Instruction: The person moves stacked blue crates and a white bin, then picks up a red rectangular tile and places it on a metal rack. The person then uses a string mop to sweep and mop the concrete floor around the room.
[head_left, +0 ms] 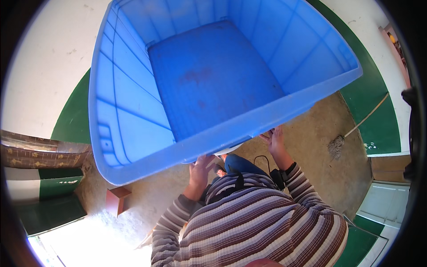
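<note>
A large blue plastic storage bin point(231, 129) fills the upper middle, tilted so that I look into its open top. Brownish smudges mark its floor, and its side walls are ribbed. My left hand point(201, 172) is closed at the near rim, left of the middle, with its fingertips hidden beneath the lip. Farther right along that same side, my right hand point(275, 143) grips from below, and its fingers are partly out of sight behind the plastic. Something white shows just under the rim between the two hands, too little of it to name.
A mop point(336, 146) leans against the green and white wall at the right. A reddish-brown wooden block or stool point(116, 200) stands on the floor at the left, below a patterned brown curtain point(42, 156). Bright light falls in at the lower left.
</note>
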A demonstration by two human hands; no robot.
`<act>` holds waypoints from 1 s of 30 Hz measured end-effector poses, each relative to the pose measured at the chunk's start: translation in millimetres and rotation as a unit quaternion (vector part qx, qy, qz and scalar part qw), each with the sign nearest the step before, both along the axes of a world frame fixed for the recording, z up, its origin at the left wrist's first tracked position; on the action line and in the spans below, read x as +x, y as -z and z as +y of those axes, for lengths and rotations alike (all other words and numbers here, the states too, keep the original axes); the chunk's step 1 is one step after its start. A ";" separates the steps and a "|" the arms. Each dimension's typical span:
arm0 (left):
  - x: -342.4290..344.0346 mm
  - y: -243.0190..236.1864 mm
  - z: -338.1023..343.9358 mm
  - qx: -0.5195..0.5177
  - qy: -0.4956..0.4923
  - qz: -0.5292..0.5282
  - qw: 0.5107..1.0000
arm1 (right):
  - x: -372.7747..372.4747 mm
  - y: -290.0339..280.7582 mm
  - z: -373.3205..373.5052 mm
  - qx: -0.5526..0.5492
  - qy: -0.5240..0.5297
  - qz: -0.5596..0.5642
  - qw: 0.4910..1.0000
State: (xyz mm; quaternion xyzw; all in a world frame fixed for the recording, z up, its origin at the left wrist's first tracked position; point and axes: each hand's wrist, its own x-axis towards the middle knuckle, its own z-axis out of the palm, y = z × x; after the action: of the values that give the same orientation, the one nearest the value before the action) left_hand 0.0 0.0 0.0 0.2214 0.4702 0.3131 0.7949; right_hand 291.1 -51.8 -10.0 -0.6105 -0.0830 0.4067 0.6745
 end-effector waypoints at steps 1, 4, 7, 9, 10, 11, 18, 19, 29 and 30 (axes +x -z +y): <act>-2.5 1.8 2.0 0.006 -0.005 0.003 1.000 | -2.5 0.7 1.1 -0.005 0.001 -0.019 1.000; -10.4 6.0 18.2 0.012 0.002 0.000 1.000 | -7.9 3.4 13.3 0.003 -0.002 -0.045 0.999; -8.6 11.8 43.8 0.012 0.009 -0.009 1.000 | -6.1 8.8 33.4 0.031 0.008 -0.035 0.999; -3.4 14.8 66.8 0.014 0.010 -0.009 1.000 | 2.8 15.5 54.6 0.049 0.010 -0.019 0.999; 1.2 16.9 80.2 0.005 0.015 -0.013 1.000 | 11.4 19.0 66.5 0.058 0.006 -0.009 0.998; 10.9 16.5 99.7 -0.001 0.015 -0.011 1.000 | 22.2 20.5 84.3 0.067 0.000 0.000 0.998; 96.2 10.2 193.2 0.019 0.007 -0.008 1.000 | 116.8 26.7 189.7 0.027 0.035 -0.008 0.999; 108.5 10.0 200.4 0.020 -0.003 -0.007 1.000 | 128.9 26.7 199.8 0.035 0.032 -0.007 0.999; 178.4 20.9 220.2 0.018 -0.046 -0.012 0.999 | 201.6 36.8 225.9 0.037 0.013 -0.017 0.999; 182.7 22.0 215.3 0.013 -0.052 0.006 0.999 | 205.0 37.0 224.2 0.042 0.000 -0.009 0.999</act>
State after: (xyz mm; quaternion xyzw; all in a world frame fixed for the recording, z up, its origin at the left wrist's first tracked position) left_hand 182.7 215.3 -22.0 0.2088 0.4822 0.3586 0.7715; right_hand 496.1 172.4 -47.1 -0.5852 -0.1061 0.3975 0.6988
